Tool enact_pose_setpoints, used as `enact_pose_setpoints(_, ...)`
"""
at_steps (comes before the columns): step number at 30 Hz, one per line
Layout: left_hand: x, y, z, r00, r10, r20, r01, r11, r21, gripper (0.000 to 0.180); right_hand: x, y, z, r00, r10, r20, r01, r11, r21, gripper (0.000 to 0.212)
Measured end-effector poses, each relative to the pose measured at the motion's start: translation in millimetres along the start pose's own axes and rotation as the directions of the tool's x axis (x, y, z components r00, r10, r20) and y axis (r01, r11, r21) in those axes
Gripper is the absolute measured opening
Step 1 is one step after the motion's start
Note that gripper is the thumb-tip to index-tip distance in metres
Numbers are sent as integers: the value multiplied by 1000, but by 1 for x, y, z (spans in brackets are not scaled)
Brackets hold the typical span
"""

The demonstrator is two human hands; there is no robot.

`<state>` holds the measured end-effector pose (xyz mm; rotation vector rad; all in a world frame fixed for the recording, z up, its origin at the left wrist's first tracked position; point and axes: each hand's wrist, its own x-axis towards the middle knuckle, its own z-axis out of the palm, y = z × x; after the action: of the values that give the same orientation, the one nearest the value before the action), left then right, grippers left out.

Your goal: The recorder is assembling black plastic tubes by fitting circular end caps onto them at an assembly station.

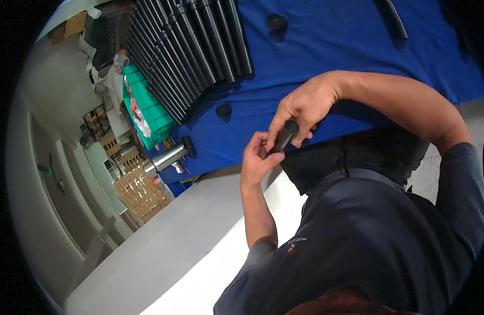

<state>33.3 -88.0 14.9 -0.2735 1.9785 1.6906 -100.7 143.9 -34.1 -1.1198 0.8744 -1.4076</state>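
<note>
Over the near edge of the blue cloth (326, 47), the black tube (284, 137) sits between two curled grips: left hand (258, 161) round one end, right hand (309, 104) near the other. I'd keep both snug, the tube unskewed.

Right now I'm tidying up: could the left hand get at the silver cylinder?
Probably yes: nothing seems to stand between the left hand and the silver cylinder, though the hand would likely have to let go of the black tube first.
</note>
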Motion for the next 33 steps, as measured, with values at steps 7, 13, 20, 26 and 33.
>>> enact_pose_setpoints(7, 3, 5, 6, 1000, -6, 24, 6, 1000, -31, 56, -1, 4, -4, 999, -48, -22, 49, 997, 53, 45)
enact_pose_setpoints(13, 3, 5, 6, 998, 13, 58, -12, 1000, -22, 56, -1, 1, -3, 999, -30, -19, 31, 998, 62, 42)
enact_pose_setpoints(20, 1, -6, 6, 984, 108, 142, -91, 989, -120, 49, -1, -1, -6, 999, -27, -20, 28, 998, 49, 50)
enact_pose_setpoints(26, 4, 16, 32, 907, 273, -320, -419, 527, -739, 36, -2, -1, -4, 981, 25, -192, -46, 994, -103, 78)
enact_pose_setpoints(33, 3, -12, 26, 959, 118, -258, -282, 294, -913, 24, -4, -1, -9, 974, -141, -175, 171, 971, 166, 77)
